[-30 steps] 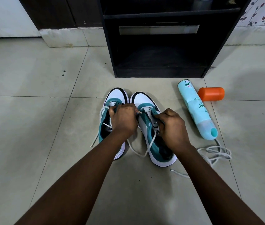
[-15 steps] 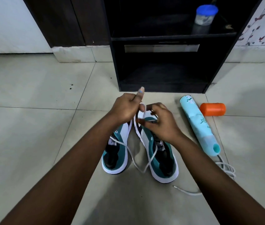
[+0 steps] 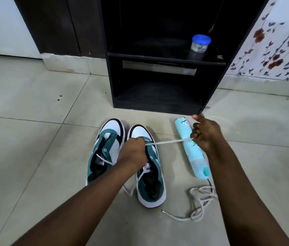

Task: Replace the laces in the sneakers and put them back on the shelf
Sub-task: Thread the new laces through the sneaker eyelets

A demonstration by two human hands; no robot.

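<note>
My left hand [image 3: 134, 150] rests on the front part of the right sneaker [image 3: 150, 162], near the eyelets, with the fingers curled down; it seems to grip the shoe or the lace there, but I cannot tell exactly which. My right hand [image 3: 205, 134] is lifted out to the right, above the far end of a light blue bottle [image 3: 191, 150], and its fingers are closed and pinch a white lace [image 3: 168, 142]. This lace runs tight and almost straight from my right hand back to the sneaker under my left hand. From the same shoe another part of the lace hangs down slack to the floor [image 3: 33, 139], between the two shoes.

The left sneaker [image 3: 104, 150] stands just beside the right one, both with toes pointing to the black shelf [image 3: 165, 57]. A short piece of white lace lies across its opening. Both shoes are on the tiled floor in front of the shelf, not on it.

The blue bottle lies on its side to the right of the sneakers. Near its closer end, a second loose lace [image 3: 198, 201] lies in a tangled pile on the floor, partly under my right forearm. On the middle board of the shelf stands a small jar with a blue lid [image 3: 200, 44].
</note>
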